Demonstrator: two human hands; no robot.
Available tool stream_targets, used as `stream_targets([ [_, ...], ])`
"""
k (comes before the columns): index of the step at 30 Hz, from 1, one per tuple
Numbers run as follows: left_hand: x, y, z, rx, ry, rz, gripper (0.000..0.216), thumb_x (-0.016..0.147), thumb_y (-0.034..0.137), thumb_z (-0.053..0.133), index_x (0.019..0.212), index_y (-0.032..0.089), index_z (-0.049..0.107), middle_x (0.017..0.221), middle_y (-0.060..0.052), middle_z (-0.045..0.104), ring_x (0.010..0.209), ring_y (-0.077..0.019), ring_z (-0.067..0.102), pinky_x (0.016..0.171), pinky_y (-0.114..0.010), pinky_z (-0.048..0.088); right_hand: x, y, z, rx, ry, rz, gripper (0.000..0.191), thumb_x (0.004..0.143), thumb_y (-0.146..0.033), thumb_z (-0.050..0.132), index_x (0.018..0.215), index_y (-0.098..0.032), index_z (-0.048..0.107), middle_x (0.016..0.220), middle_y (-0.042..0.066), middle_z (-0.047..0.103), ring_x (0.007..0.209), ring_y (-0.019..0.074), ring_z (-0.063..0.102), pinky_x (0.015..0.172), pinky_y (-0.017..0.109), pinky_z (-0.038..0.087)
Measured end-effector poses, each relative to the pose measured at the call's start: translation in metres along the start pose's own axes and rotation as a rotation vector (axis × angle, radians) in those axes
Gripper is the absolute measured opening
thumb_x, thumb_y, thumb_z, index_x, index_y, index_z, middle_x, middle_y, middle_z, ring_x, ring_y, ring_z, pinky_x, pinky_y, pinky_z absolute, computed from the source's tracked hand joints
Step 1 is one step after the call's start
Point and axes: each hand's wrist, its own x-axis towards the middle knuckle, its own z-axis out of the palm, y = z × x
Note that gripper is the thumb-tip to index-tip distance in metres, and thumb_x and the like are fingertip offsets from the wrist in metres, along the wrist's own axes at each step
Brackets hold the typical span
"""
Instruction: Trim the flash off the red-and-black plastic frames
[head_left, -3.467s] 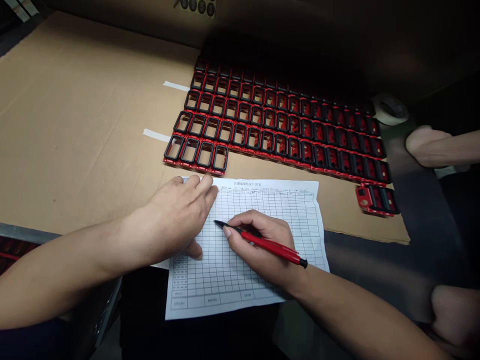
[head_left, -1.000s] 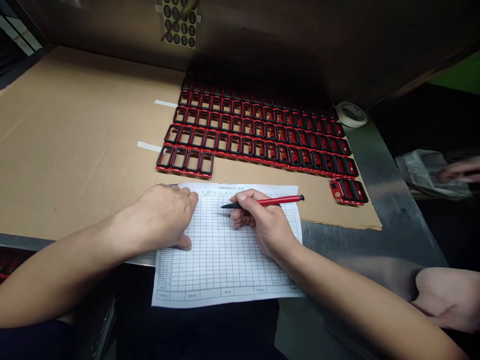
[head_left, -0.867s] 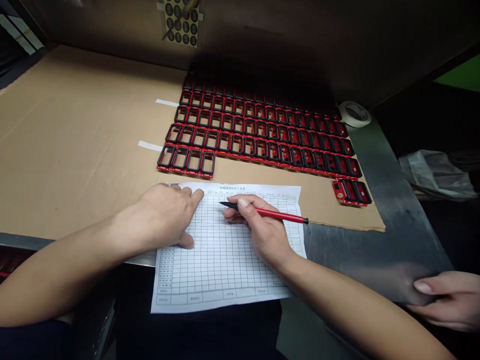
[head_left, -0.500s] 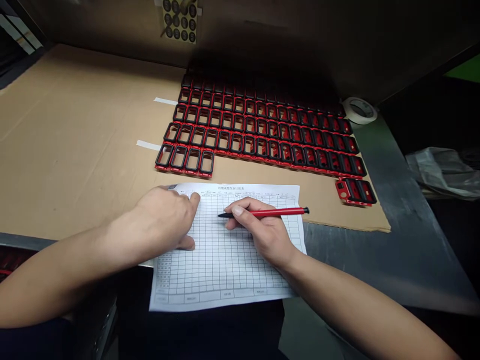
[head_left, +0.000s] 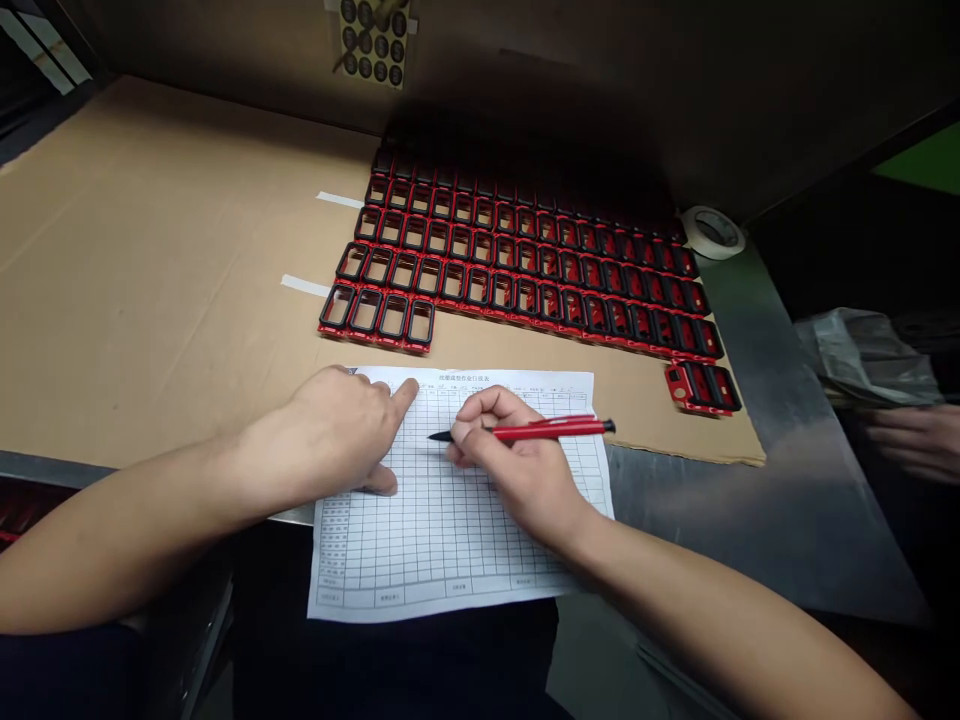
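A printed form (head_left: 420,540) with a fine grid and lines of small print lies across the table's front edge, its lower part jutting out past it. On its upper left rests my left hand (head_left: 345,430), index finger stretched toward the header row and thumb apart, holding nothing. My right hand (head_left: 525,460) grips a red pen (head_left: 574,427) with a black tip and end, over the middle of the grid. The tip points left, close to the paper; whether it touches I cannot tell.
Rows of red-and-black frame-like parts (head_left: 454,282) stand on a cardboard sheet (head_left: 172,270). Several more parts (head_left: 703,388) sit at the right. A tape roll (head_left: 714,233) lies at the back right. Another person's hand (head_left: 921,440) shows at the right edge, near clear plastic (head_left: 870,345).
My left index finger has shifted right along the form's top. The pen tip has moved slightly left and down. Another person's hand has appeared at the right edge; the view has shifted a little.
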Motion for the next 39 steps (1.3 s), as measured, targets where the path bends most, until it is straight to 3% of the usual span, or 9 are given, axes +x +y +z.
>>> stream_targets([
  [3, 0.001, 0.0, 0.0, -0.023, -0.009, 0.009, 0.084, 0.07, 0.066, 0.077, 0.128, 0.009, 0.054, 0.087, -0.016, 0.074, 0.074, -0.0336, 0.072, 0.066, -0.042, 0.054, -0.006, 0.005, 0.007, -0.201, 0.019, -0.116, 0.014, 0.083, -0.031, 0.068, 0.076, -0.021, 0.06, 0.061, -0.002, 0.064, 0.055, 0.0139, 0.059, 0.054, 0.026, 0.048],
  [8, 0.004, -0.002, -0.001, -0.056, -0.023, 0.005, 0.084, 0.07, 0.068, 0.075, 0.127, 0.011, 0.054, 0.085, -0.015, 0.073, 0.073, -0.0327, 0.071, 0.063, -0.04, 0.052, -0.011, 0.011, 0.007, -0.438, 0.054, -0.456, 0.006, 0.081, -0.016, 0.068, 0.076, -0.02, 0.066, 0.065, -0.001, 0.068, 0.055, 0.0119, 0.062, 0.052, 0.023, 0.049],
  [13, 0.004, -0.003, 0.001, -0.059, -0.012, 0.022, 0.079, 0.074, 0.072, 0.069, 0.124, 0.013, 0.054, 0.083, -0.014, 0.072, 0.072, -0.032, 0.07, 0.061, -0.038, 0.05, -0.009, 0.009, 0.005, -0.533, 0.04, -0.556, 0.008, 0.08, -0.012, 0.067, 0.078, -0.019, 0.068, 0.065, -0.001, 0.07, 0.055, 0.0115, 0.065, 0.053, 0.022, 0.051],
  [39, 0.005, -0.005, 0.003, -0.102, -0.041, 0.007, 0.072, 0.077, 0.069, 0.068, 0.124, 0.015, 0.053, 0.085, -0.014, 0.072, 0.074, -0.0312, 0.07, 0.066, -0.038, 0.048, -0.01, 0.013, 0.003, -0.595, 0.023, -0.575, 0.008, 0.082, -0.013, 0.071, 0.083, -0.02, 0.068, 0.07, 0.0, 0.073, 0.059, 0.0136, 0.069, 0.055, 0.025, 0.054],
])
